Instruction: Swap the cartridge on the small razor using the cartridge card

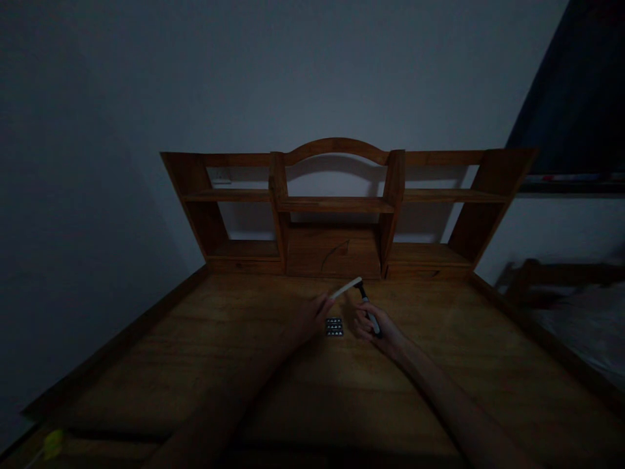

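Two bare forearms cross a dim wooden desk (pixel 195 365) toward its middle. The left hand (pixel 312 317) is closed on the near end of a pale flat strip (pixel 346 287) (perhaps a cover or a comb; the light is too poor to tell), which slants up and to the right. The right hand (pixel 375 326) is wrapped round the lower handle of a razor (pixel 367 305), whose dark head points away from the person and meets the far end of the strip. Between the hands, flat on the desk, lies a small dark cartridge pack (pixel 334 326), just beside the left fingers and apart from the razor. Behind stands a shelf unit (pixel 336 205) against the wall.

By the look of them, razor and strip are light, stiff and slim. The razor's smooth handle is the safe place to grip, the head being sharp and fragile; the strip is best pinched by its near end.
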The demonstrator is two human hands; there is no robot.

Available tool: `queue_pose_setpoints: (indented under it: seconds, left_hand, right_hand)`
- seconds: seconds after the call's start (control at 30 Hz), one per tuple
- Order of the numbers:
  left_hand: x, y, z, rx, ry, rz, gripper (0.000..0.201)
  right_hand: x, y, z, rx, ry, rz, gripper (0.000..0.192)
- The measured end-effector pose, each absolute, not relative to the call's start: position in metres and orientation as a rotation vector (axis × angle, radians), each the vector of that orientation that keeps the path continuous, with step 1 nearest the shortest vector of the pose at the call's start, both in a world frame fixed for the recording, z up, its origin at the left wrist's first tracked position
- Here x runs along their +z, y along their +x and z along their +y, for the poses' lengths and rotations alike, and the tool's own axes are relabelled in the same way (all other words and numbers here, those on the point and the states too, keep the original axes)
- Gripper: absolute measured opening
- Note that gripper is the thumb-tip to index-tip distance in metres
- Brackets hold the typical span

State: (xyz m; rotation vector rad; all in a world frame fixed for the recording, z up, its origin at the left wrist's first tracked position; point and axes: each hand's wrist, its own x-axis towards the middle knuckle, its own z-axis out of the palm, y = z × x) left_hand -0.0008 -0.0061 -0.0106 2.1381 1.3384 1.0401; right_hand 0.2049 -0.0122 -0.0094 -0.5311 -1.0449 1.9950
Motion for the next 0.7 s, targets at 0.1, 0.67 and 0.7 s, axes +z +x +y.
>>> queue_pose_setpoints:
  seconds: [0.1, 0.67, 0.7]
  left_hand:
    - [-0.0108, -0.0004, -0.0059, 1.040, 2.147, 1.328, 0.036]
    - [-0.0151, -0.0010, -0.0053, 1.014, 2.200, 1.357, 0.038]
    - [-0.0157, -0.0012, -0.0053, 1.003, 2.207, 1.360, 0.038]
  right_hand:
    - [-0.0089, 0.2064, -0.0130, 1.981, -0.526, -0.973, 0.042]
    - [-0.0079, 0.2122, -0.0092, 2.087, -0.417, -0.891, 0.047]
    - [-0.0081, 0.2131, -0.0085, 2.091, -0.419, -0.877, 0.047]
